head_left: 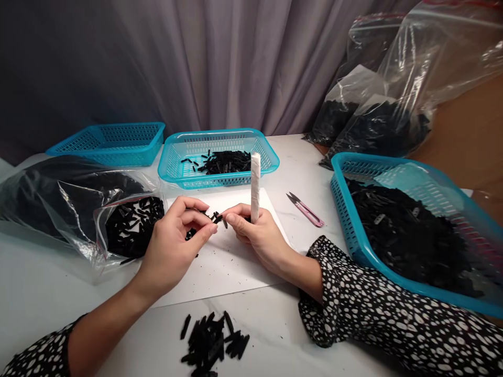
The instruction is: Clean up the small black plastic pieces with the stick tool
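Observation:
My left hand [176,241] is closed in a pinch above the white paper sheet [239,267], with a small black strip-like piece [216,218] at its fingertips. My right hand [261,238] grips a slim upright tool wrapped in white [255,183]; the tool's lower end is hidden in the fist. Its index fingertip and thumb come close to the black piece, and I cannot tell whether they touch it. More black pieces lie behind my left fingers, partly covered. Left of that hand, a clear plastic bag [74,209] spills similar pieces onto the table.
A blue basket [173,175] with black pieces stands behind the paper. Another blue basket [147,154] is at back left. A large filled basket [361,246] sits at right, near pink thread snips [306,210]. Loose pieces [208,340] lie in front. Zip bags [377,125] stand back right.

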A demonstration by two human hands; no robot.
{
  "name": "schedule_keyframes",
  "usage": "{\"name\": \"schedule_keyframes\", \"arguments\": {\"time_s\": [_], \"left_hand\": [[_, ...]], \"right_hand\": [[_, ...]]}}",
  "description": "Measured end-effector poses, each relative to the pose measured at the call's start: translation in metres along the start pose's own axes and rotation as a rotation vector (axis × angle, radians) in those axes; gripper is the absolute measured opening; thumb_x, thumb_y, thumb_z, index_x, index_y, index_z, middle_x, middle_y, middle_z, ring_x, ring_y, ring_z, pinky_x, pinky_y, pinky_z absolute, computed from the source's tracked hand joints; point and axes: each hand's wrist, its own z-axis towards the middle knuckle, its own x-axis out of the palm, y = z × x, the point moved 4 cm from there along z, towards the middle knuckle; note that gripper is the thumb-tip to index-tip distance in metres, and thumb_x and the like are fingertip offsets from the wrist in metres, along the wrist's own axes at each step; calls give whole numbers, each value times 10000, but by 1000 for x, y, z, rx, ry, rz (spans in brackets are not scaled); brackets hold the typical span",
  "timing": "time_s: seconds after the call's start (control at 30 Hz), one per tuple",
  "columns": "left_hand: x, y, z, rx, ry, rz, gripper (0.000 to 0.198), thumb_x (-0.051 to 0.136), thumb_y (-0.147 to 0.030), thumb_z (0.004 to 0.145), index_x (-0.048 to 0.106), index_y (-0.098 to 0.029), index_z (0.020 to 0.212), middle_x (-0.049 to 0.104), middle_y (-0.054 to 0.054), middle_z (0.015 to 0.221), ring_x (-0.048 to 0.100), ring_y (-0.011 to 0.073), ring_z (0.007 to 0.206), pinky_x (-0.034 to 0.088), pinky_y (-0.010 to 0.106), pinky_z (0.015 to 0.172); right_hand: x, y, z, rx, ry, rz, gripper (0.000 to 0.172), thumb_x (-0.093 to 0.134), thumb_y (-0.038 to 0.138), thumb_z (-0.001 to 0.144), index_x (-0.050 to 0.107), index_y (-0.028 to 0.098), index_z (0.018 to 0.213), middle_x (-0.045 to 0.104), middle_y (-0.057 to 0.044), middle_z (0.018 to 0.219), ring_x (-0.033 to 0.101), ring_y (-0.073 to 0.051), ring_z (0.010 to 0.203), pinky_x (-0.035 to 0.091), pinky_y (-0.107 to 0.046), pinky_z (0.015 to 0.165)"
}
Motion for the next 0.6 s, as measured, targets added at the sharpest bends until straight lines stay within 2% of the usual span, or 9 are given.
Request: {"name": "schedule_keyframes", "arguments": {"time_s": [0.23,0.33,0.43,0.47,0.53,0.6], "left_hand": [[2,0,0,-26,52,-15,274,731,-251,816,511,-244,978,702,-55,707,633,154,698,481,292,708],[1,2,5,7,124,39,246,708,-291,849,551,-243,1033,715,-39,735,659,174,722,499,304,709],[-4,7,16,173,150,256,107,579,-275,936,649,-227,1001,734,20,886,681,211,862,525,348,797],[-4,8,19,276,142,401,144,538,-234,948,680,-224,973,732,38,943,668,225,918,521,371,839],[1,13,23,453,205,610,277,457,-146,955,714,-227,1016,721,76,1096,621,261,1073,509,429,922],[8,21,25,506,290,698,370,434,-72,932,704,-229,1129,676,100,1259,575,274,1181,481,472,996]], "right_hand": [[0,-1,1,53,5,42,377,858,468,695,647,157,703,338,108,480,208,-57,446,112,-255,436],[2,0,1,77,17,85,381,885,450,662,649,153,693,332,113,477,198,-48,436,101,-251,430],[2,0,1,103,17,155,376,900,430,643,655,150,698,317,122,474,177,-39,425,91,-248,425],[3,0,1,110,20,178,374,901,426,640,656,150,700,311,124,472,169,-37,422,88,-247,424],[4,0,0,121,36,208,366,903,416,637,661,152,712,304,129,467,159,-35,420,85,-245,425],[5,1,0,128,53,225,359,901,412,638,671,154,731,307,131,461,158,-36,418,84,-245,426]]}}
